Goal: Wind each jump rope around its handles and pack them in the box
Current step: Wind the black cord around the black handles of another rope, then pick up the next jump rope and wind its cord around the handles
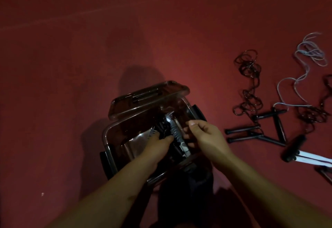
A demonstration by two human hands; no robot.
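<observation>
Both hands work inside the clear box (115, 148); the left hand (158, 142) has its grip curled on a wound rope bundle (175, 132), the right hand (203, 134) pinching just beside it; well right of both grips, several unwound ropes (248, 84) and loose handles (242, 130) lie on the floor, so most winding seems left.

place: dim indoor room | evidence: red carpeted floor (89, 57), low light

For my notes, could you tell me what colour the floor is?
Dark red floor, seen in the head view.
</observation>
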